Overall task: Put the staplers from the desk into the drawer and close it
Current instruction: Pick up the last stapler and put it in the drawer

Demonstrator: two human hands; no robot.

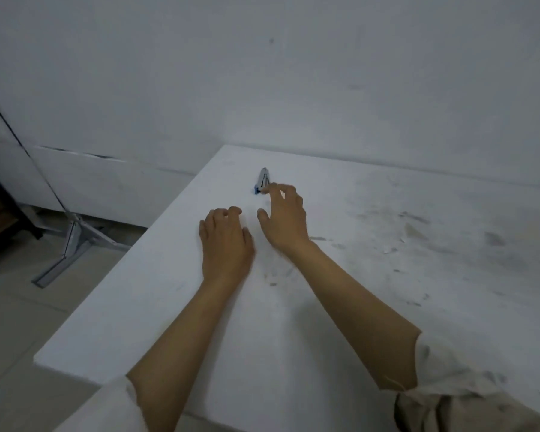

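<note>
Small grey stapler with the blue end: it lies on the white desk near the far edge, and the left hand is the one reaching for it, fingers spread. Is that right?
Not quite. In the head view the right hand is the one reaching, fingers spread, for the small grey stapler with the blue end on the white desk near the far edge. The left hand rests further back.

Both bare forearms stretch forward, sleeves pushed up near the elbows. The left hand (pixel 225 241) lies palm down with fingers curled under. The right hand (pixel 283 217) is raised, fingers spread and bent, thumb apart.
</note>
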